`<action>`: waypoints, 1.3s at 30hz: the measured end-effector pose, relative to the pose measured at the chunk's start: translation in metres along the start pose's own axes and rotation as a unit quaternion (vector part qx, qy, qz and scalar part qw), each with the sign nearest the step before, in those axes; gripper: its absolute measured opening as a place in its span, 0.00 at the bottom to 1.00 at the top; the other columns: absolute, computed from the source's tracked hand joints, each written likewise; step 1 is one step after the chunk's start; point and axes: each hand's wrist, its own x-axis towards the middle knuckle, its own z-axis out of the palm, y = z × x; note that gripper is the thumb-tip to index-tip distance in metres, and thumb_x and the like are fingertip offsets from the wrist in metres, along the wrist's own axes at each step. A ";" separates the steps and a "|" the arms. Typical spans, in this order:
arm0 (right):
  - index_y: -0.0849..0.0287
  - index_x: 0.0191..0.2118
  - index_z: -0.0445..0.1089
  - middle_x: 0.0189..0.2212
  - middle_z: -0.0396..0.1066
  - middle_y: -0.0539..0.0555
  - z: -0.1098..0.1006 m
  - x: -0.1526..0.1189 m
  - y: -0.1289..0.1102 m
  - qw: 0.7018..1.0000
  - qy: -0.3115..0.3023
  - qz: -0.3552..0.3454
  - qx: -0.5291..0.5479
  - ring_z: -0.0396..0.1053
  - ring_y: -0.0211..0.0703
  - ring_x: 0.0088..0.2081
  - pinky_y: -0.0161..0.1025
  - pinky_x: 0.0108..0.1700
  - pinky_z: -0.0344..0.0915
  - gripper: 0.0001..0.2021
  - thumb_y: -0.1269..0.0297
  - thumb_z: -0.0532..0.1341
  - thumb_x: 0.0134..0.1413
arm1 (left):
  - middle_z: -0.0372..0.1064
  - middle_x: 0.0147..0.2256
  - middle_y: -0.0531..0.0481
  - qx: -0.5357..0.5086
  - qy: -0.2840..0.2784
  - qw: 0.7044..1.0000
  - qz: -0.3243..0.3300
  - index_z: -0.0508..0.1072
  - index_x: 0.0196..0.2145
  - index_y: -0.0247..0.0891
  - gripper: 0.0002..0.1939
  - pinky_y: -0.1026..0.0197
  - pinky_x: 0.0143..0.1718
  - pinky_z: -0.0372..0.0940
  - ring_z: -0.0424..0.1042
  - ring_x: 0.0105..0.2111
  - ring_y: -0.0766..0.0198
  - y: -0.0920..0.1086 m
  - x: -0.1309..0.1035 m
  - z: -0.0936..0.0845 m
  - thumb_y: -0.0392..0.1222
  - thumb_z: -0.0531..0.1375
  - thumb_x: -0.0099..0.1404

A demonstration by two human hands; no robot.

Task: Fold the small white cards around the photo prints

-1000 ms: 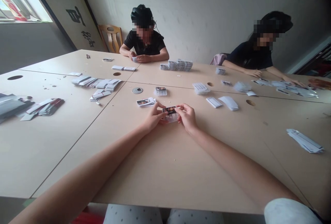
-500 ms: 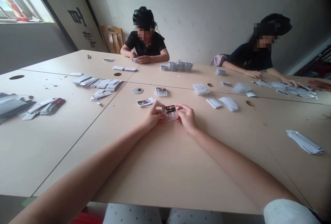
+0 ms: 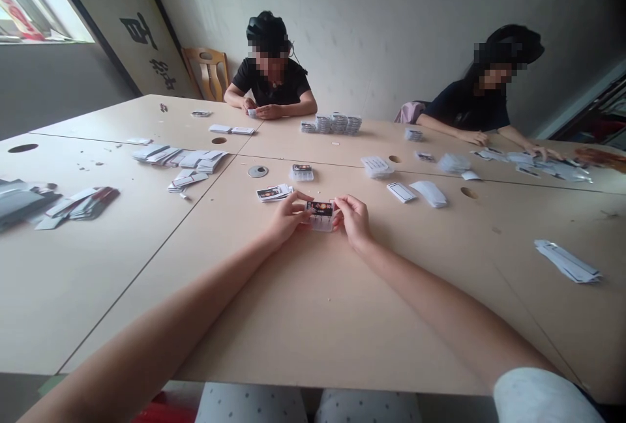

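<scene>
A small clear plastic box (image 3: 321, 222) with a black printed card (image 3: 321, 208) on its upper part is held between my two hands, low over the table. My left hand (image 3: 289, 218) grips its left side, fingers bent and thumb at the edge. At the right edge, my right hand (image 3: 353, 218) pinches it with thumb and forefinger. Just beyond my left hand lies a small pile of printed cards (image 3: 274, 193). Behind the held box rests another clear box with a black card (image 3: 302, 172).
Stacked clear boxes (image 3: 332, 124) stand near the far edge. White card piles (image 3: 180, 156) spread to the left, with more cards (image 3: 567, 260) at the right. A stack of clear cases (image 3: 376, 167) lies right of centre. Two co-workers (image 3: 271, 81) sit across the table (image 3: 274, 319).
My right hand has shifted slightly at the box's right edge, its fingers more curled. The whole view has turned slightly to the right. The box stays between my hands.
</scene>
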 end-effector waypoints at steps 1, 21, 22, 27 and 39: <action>0.59 0.28 0.67 0.25 0.69 0.48 0.000 0.001 0.001 1.000 0.000 -0.004 0.001 0.63 0.32 0.15 0.30 0.13 0.59 0.15 0.51 0.62 0.47 | 0.72 0.33 0.49 -0.008 0.004 1.000 -0.001 0.67 0.40 0.38 0.20 0.63 0.29 0.69 0.74 0.33 0.60 0.000 0.000 0.000 0.47 0.66 0.53; 0.56 0.57 0.61 0.51 0.67 0.62 0.006 0.007 0.010 0.976 0.024 -0.142 -0.163 0.72 0.47 0.44 0.44 0.43 0.72 0.27 0.61 0.62 0.49 | 0.72 0.32 0.50 -0.105 0.051 0.993 -0.006 0.70 0.39 0.37 0.18 0.60 0.35 0.72 0.73 0.30 0.65 -0.003 0.008 -0.004 0.42 0.68 0.50; 0.56 0.56 0.61 0.53 0.66 0.62 0.007 0.006 0.009 0.974 0.018 -0.145 -0.175 0.72 0.47 0.45 0.44 0.43 0.72 0.27 0.61 0.63 0.48 | 0.71 0.31 0.51 -0.111 0.056 0.992 -0.002 0.70 0.39 0.37 0.18 0.60 0.36 0.72 0.73 0.30 0.66 -0.003 0.008 -0.003 0.41 0.68 0.49; 0.54 0.59 0.58 0.57 0.63 0.61 0.012 -0.002 0.007 0.948 -0.031 -0.201 -0.245 0.68 0.52 0.50 0.44 0.42 0.72 0.33 0.60 0.66 0.46 | 0.70 0.30 0.51 -0.092 0.078 0.992 0.024 0.73 0.40 0.35 0.17 0.59 0.34 0.73 0.73 0.27 0.67 0.005 0.007 -0.007 0.41 0.66 0.51; 0.52 0.66 0.48 0.65 0.51 0.60 0.018 -0.004 0.011 0.821 -0.121 -0.326 -0.453 0.51 0.51 0.65 0.52 0.62 0.58 0.37 0.61 0.63 0.52 | 0.73 0.30 0.47 -0.032 0.215 0.974 0.067 0.75 0.44 0.31 0.20 0.60 0.29 0.73 0.72 0.25 0.66 0.010 0.020 -0.039 0.39 0.63 0.51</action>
